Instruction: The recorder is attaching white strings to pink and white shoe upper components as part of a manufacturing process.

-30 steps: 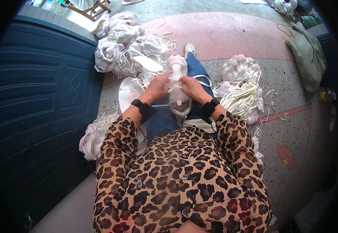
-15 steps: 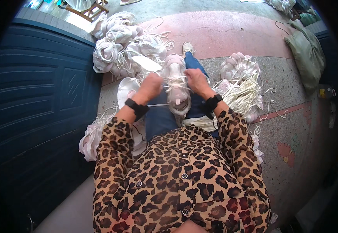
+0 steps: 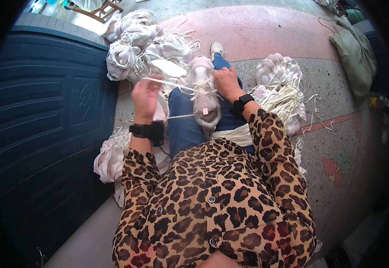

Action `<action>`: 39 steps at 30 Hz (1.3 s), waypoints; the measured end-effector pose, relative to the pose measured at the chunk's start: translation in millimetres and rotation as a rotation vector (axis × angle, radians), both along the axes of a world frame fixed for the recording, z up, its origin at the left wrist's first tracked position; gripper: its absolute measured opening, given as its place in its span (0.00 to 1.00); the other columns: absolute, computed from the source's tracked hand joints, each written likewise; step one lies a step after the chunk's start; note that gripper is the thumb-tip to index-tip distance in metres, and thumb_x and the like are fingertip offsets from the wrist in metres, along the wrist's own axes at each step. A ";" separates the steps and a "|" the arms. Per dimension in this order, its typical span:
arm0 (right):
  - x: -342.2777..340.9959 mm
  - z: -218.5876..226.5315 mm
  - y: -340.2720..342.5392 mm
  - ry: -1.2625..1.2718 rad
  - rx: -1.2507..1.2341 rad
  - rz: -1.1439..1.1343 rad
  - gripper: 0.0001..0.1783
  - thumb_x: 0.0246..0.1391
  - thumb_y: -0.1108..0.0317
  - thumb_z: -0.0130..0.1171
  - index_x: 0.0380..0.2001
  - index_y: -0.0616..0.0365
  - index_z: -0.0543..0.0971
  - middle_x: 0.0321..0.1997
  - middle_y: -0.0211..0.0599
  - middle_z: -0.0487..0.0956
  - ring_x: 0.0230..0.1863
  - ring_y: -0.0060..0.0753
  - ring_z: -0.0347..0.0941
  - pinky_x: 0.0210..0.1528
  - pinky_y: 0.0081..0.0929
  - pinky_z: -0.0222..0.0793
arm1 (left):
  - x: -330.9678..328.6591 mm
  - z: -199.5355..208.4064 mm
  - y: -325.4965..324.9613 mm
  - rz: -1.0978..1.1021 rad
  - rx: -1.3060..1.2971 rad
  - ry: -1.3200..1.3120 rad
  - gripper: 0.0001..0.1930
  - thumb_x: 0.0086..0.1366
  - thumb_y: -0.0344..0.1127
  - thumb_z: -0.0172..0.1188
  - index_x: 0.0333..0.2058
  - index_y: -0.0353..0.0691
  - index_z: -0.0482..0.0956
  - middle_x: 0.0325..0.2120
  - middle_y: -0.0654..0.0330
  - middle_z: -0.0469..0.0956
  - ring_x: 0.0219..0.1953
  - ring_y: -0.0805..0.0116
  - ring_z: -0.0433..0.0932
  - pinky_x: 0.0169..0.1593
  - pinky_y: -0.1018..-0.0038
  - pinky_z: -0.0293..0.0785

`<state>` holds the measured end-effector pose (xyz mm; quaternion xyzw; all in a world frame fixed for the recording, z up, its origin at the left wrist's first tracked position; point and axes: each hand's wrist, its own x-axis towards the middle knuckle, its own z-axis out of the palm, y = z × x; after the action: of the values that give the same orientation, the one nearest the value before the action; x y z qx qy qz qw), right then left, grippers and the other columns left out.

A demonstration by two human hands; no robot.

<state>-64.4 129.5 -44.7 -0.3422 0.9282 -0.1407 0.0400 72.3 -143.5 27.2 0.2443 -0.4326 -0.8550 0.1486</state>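
Note:
A pale pink and white sneaker (image 3: 201,71) rests on my thighs, its toe pointing away and its heel loop toward me. From its eyelets a white shoelace (image 3: 172,84) runs taut to the left. My left hand (image 3: 145,100) is raised beside the shoe, closed on that lace and slightly blurred. My right hand (image 3: 227,83) stays close against the sneaker's right side, fingers curled around a lace there; its fingertips are partly hidden. Another pale strand (image 3: 182,116) crosses my left thigh near the heel.
At the far left lies a heap of shoe uppers (image 3: 136,38) with a white insole-shaped piece (image 3: 170,69). More uppers (image 3: 277,71) and a bundle of cream laces (image 3: 277,105) are on the right. A blue panelled door (image 3: 47,102) borders the left; a grey-green sack (image 3: 353,62) stands right.
My left hand has swung left and away from the shoe, drawing the lace out with it. My right hand has shifted slightly outward and remains by the sneaker.

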 end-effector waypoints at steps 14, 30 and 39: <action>26.1 15.9 14.8 -0.356 -0.090 -0.013 0.13 0.55 0.59 0.55 0.31 0.54 0.85 0.37 0.44 0.84 0.44 0.49 0.79 0.47 0.51 0.65 | 74.4 120.8 -183.3 0.080 -0.218 -0.039 0.04 0.72 0.30 0.53 0.37 0.38 0.74 0.23 0.65 0.68 0.24 0.74 0.65 0.33 0.73 0.68; 62.0 29.6 37.5 -0.374 -0.188 -0.032 0.15 0.56 0.56 0.58 0.36 0.56 0.81 0.35 0.45 0.82 0.42 0.54 0.78 0.46 0.50 0.65 | -40.2 2.0 -10.6 -0.560 -0.838 -0.509 0.22 0.60 0.36 0.65 0.52 0.36 0.78 0.26 0.69 0.75 0.25 0.81 0.69 0.27 0.81 0.65; 63.2 19.9 43.6 -0.285 -0.081 0.044 0.10 0.55 0.63 0.55 0.29 0.57 0.82 0.33 0.43 0.81 0.41 0.51 0.77 0.44 0.48 0.68 | -91.0 -49.7 64.2 -1.121 -1.225 -0.405 0.15 0.53 0.39 0.67 0.34 0.32 0.83 0.28 0.57 0.81 0.31 0.66 0.78 0.38 0.71 0.74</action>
<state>-1.1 173.0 -24.8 -0.3402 0.8990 -0.2244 0.1604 -18.7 -79.3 -22.4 0.0189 -0.8937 -0.3573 -0.2708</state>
